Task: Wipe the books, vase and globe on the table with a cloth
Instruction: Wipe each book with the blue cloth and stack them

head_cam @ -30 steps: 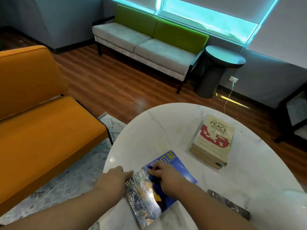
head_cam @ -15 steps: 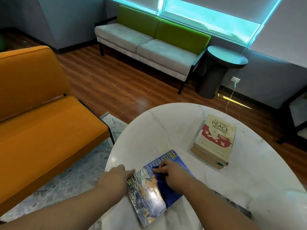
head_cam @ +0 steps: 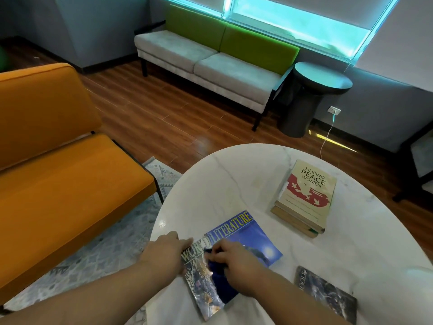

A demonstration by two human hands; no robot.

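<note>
A blue "World Literature" book (head_cam: 248, 238) lies flat near the front of the white marble table (head_cam: 234, 179). My left hand (head_cam: 164, 252) presses on the book's left edge with its fingers laid flat. My right hand (head_cam: 236, 261) grips a dark blue cloth (head_cam: 219, 277) and holds it down on the cover. A stack of books (head_cam: 304, 202) topped by "Filipino Peace Women" sits further back on the right. A dark book (head_cam: 325, 294) lies at the front right. A pale rounded object (head_cam: 412, 285), blurred, shows at the right edge.
An orange sofa (head_cam: 58, 174) stands close on the left, over a patterned rug (head_cam: 105, 249). A green and grey bench (head_cam: 210, 57) lines the far wall under the window. Beside it stands a dark round side table (head_cam: 314, 97). The floor is wood.
My right hand has slid the cloth toward me and leftward down the book cover, uncovering more of the blue upper part. The left hand stays at the book's left edge.
</note>
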